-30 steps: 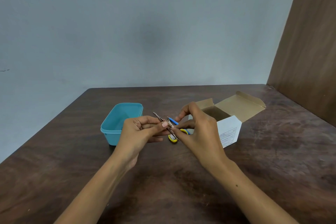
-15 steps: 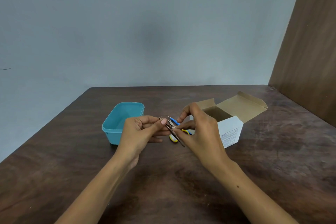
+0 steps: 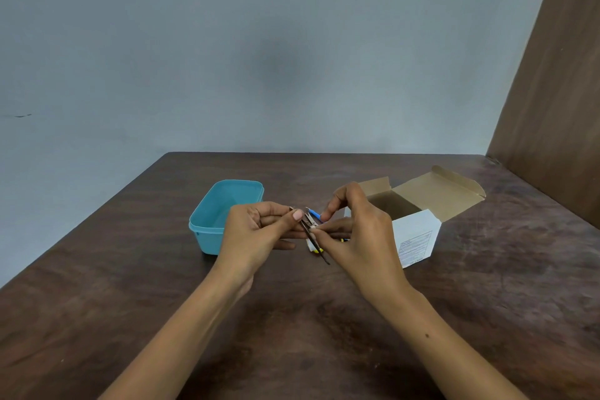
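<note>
Over the middle of the brown table, my left hand (image 3: 256, 230) and my right hand (image 3: 354, 230) meet around a bundle of small thin tools. A slim dark metal tool (image 3: 316, 243) slants down between them; my left thumb and fingers pinch its upper end and my right fingertips pinch its middle. Just behind it show a silvery tool with a blue handle (image 3: 313, 214) and a bit of yellow (image 3: 319, 250) below. Which hand holds those, I cannot tell.
An open teal plastic tub (image 3: 207, 230) stands left of my hands. An open white cardboard box (image 3: 418, 237) with brown flaps stands to the right. A brown panel (image 3: 552, 91) rises along the table's right side; a grey wall is behind.
The dark metal tool has swung from pointing up-left to slanting down toward me. Both hands stayed close together in the same place.
</note>
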Tool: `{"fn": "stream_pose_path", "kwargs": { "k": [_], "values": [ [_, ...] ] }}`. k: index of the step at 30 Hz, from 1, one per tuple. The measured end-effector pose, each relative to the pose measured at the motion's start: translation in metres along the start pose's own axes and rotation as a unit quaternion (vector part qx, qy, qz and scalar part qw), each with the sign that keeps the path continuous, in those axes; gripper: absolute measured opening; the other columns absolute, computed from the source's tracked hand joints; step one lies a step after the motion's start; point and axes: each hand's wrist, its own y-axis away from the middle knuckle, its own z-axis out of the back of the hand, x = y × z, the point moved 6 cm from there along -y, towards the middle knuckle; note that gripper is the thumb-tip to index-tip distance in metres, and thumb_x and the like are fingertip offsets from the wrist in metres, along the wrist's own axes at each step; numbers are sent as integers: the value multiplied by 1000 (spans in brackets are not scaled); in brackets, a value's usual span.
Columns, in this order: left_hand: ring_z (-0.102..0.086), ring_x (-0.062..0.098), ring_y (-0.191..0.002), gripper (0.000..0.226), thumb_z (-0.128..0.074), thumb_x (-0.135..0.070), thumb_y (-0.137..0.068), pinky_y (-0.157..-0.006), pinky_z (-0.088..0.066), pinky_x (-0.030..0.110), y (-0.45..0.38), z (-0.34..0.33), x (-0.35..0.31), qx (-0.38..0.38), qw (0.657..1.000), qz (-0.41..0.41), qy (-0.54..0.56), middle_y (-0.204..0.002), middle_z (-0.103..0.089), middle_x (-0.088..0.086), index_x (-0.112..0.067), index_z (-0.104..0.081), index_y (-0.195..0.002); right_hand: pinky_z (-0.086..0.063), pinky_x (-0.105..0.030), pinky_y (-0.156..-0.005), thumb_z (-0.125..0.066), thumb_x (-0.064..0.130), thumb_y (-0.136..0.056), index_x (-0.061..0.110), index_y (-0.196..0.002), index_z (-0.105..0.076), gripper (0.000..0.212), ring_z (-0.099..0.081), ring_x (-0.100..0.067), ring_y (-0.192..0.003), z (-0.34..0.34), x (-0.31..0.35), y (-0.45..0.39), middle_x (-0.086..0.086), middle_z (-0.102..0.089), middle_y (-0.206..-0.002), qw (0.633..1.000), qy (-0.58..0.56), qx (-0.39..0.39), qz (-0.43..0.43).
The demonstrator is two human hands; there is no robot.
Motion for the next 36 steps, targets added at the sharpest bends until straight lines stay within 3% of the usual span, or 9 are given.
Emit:
{"fn": "stream_pose_path", "kwargs": {
  "k": [9,14,21,25,31,36],
  "values": [
    [-74,16,-69,8,-69,-11,-80,-54,-58,21,-6,15,1,-67,996,31,42,-74,-76,5,-10,-70,-88,-59,-31,-70,-79,7,-73,37,-78,-36,52,-68,-7,-73,2,-3,0,5,-60,-82,1000,-1,19,-21],
    [-73,16,-70,12,-73,-5,-74,-54,-58,22,1,3,5,-36,998,14,54,-74,-76,7,-7,-71,-86,-59,-35,-64,-78,5,-72,35,-75,-39,49,-68,-6,-69,3,-6,1,7,-59,-78,1000,-8,-4,-25],
    [-73,15,-71,10,-69,0,-79,-56,-57,20,1,2,5,-41,997,-1,69,-75,-76,8,-6,-71,-87,-59,-31,-64,-78,7,-73,27,-79,-44,40,-69,-8,-71,0,-9,0,2,-63,-81,1000,-1,1,-23],
    [-73,13,-72,13,-65,0,-81,-61,-59,20,-4,11,4,-59,992,7,109,-78,-76,7,-8,-71,-91,-58,-22,-63,-78,3,-73,17,-80,-52,30,-68,-10,-74,6,-11,-4,0,-64,-80,1000,-12,-3,-13],
    [-69,12,-70,16,-59,-1,-85,-65,-58,20,-5,-4,14,34,991,65,116,-81,-74,10,-3,-72,-95,-56,-18,-70,-76,-2,-73,15,-83,-63,23,-68,-4,-79,27,-12,-9,1,-69,-82,993,-63,-101,21],
    [-67,13,-69,23,-63,-8,-80,-61,-56,21,1,-20,23,109,979,115,127,-88,-70,17,4,-71,-99,-53,-15,-71,-74,1,-76,8,-83,-68,12,-66,-6,-79,28,0,-6,0,-71,-82,988,-44,-116,91]
  ]
}}
